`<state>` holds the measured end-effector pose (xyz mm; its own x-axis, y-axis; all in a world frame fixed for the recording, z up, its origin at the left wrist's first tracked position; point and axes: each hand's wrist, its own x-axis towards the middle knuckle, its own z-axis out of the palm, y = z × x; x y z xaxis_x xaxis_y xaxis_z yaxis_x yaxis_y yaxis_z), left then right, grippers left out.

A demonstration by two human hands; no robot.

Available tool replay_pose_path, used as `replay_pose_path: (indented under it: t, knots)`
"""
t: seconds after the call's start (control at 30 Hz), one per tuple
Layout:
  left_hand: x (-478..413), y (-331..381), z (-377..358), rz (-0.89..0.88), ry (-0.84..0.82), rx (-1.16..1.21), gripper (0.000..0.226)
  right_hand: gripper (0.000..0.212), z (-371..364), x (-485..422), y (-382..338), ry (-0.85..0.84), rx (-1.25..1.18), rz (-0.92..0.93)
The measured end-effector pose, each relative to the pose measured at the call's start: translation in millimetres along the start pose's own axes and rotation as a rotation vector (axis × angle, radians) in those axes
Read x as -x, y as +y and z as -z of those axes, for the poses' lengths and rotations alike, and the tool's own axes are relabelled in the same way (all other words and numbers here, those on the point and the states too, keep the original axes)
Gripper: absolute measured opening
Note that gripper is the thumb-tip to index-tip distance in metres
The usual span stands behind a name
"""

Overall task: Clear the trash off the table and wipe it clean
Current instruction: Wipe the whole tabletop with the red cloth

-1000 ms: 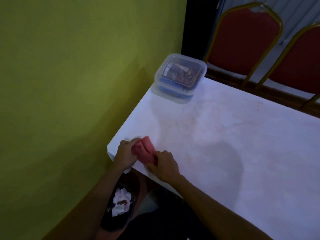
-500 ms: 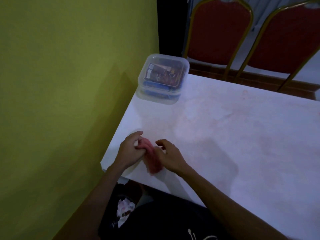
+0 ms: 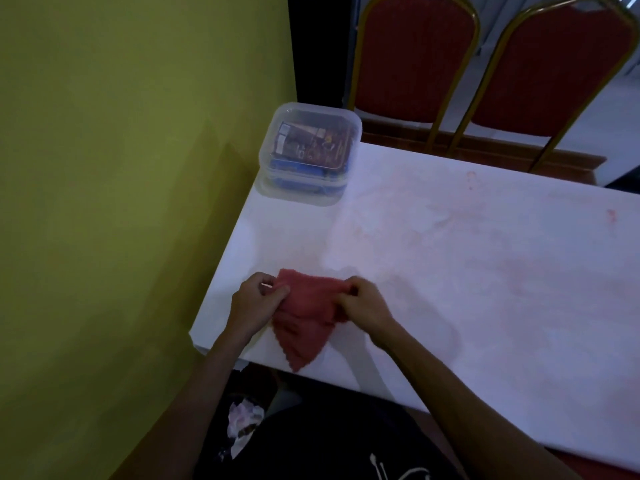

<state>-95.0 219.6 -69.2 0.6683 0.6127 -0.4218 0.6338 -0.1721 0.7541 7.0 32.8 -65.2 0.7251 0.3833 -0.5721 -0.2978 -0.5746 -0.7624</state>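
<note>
left hand (image 3: 255,304), right hand (image 3: 367,307), pinching red cloth (image 3: 305,327), hanging corner-down

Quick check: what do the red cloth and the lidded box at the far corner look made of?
Red cloth: soft fabric, likely microfibre, matte; it creases into folds and has a zigzag edge. Lidded box: clear, slightly glossy plastic; printed packets inside show through its lid and walls.

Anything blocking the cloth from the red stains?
Nothing visible. The left hand and right hand grip the red cloth at the near edge; bare table runs from it to the stains. The clear container sits in the far left corner, aside.
</note>
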Motion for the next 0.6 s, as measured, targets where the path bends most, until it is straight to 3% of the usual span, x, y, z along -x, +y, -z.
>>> replay_pose_path:
  t: [0.1,0.17,0.27,0.33,0.4,0.5,0.6]
  knots:
    - [-6.3,-17.8,-6.1,-0.064,0.17,-0.091,0.017,0.021,10.2,-17.6,7.7,0.408,0.278,0.129]
    - [-8.8,-32.2,-8.2,-0.149,0.262,-0.184,0.022,0.028,5.3,-20.6,12.3,0.504,0.397,0.305]
    - [-8.8,-52.3,-12.7,-0.155,0.324,-0.322,0.034,0.034,-30.8,-11.4,26.6,0.332,0.598,0.48]
    - [-8.1,-60.4,-18.5,-0.12,0.275,-0.417,0.045,0.052,-59.5,-5.7,44.3,0.116,0.804,0.52]
    - [-7.7,-68.7,-26.7,-0.109,0.219,-0.477,0.054,0.065,-74.9,-13.8,61.5,0.018,0.998,0.585]
    - [-3.9,-84.1,-35.4,-0.151,0.237,-0.577,0.057,0.062,-63.3,-52.2,56.2,0.021,1.101,0.676]
    - [-1.9,-98.2,-32.1,-0.206,0.283,-0.697,0.054,0.059,-34.7,-106.7,28.0,0.12,1.119,0.61]
